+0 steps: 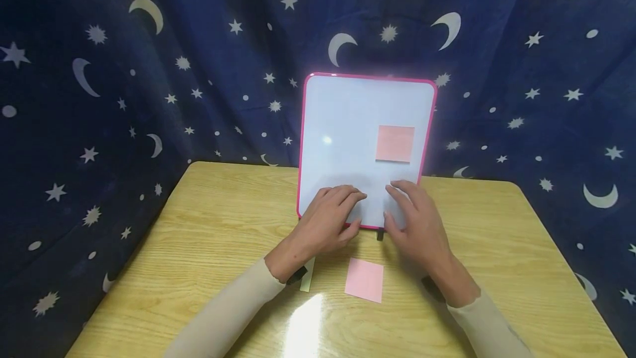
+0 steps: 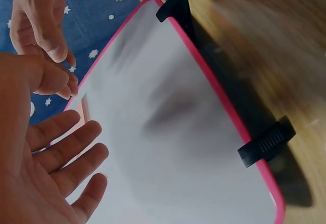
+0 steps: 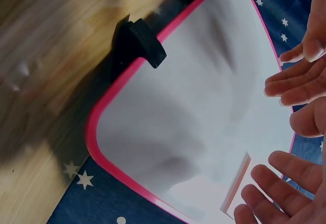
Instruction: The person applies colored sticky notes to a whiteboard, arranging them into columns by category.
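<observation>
A small whiteboard with a pink frame stands propped up at the back of the table. On its right side a pink sticky note is stuck. In front of the board's lower part are my left hand and, to its right, my right hand. Both have loosely bent fingers and hold nothing; the wrist views show the fingers apart from the board. Another pink sticky note lies on the table between my forearms. A pale yellow strip lies by my left wrist, partly hidden by it.
Black clip-like feet grip the board's bottom edge; the right wrist view also shows one such black foot. Beneath is a light wooden table. Dark blue cloth with moons and stars hangs behind and at the sides.
</observation>
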`<act>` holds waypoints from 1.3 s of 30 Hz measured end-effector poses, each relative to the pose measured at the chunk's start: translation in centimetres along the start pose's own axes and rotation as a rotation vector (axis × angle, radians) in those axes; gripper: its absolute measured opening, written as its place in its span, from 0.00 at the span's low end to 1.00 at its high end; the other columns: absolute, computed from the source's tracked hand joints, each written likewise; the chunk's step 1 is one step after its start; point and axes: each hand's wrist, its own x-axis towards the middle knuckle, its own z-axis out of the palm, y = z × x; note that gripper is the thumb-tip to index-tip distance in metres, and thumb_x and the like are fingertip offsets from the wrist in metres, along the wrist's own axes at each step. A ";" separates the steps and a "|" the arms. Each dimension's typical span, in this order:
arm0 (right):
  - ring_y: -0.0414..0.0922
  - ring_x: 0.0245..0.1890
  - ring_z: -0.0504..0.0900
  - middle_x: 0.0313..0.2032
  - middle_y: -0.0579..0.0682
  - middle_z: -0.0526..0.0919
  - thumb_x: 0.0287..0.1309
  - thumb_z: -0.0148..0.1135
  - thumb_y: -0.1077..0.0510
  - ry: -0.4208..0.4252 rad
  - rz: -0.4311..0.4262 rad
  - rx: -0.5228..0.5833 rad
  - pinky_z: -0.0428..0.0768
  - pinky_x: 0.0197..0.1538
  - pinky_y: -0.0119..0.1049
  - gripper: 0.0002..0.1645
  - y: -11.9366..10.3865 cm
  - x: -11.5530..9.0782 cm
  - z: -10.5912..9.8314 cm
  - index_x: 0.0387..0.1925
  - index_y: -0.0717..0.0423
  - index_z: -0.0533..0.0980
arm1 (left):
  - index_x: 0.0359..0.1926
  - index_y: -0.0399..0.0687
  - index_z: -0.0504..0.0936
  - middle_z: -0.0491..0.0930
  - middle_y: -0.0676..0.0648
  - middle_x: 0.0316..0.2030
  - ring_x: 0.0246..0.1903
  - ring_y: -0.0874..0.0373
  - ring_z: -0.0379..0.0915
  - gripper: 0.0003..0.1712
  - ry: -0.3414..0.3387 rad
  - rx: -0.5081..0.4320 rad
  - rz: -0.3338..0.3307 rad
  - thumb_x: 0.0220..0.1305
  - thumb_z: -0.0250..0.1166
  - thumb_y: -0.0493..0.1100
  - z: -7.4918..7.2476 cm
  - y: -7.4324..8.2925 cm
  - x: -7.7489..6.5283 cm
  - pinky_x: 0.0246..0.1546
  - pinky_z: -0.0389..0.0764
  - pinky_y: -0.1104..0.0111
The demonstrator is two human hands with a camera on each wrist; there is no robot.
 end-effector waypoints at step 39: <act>0.56 0.49 0.84 0.49 0.56 0.85 0.50 0.75 0.59 -0.130 -0.061 0.023 0.83 0.52 0.54 0.23 -2.4 -3.4 0.3 0.50 0.62 0.84 | 0.62 0.52 0.81 0.81 0.53 0.56 0.60 0.55 0.76 0.25 -0.157 0.036 0.079 0.68 0.68 0.53 1.3 1.8 -3.9 0.61 0.74 0.59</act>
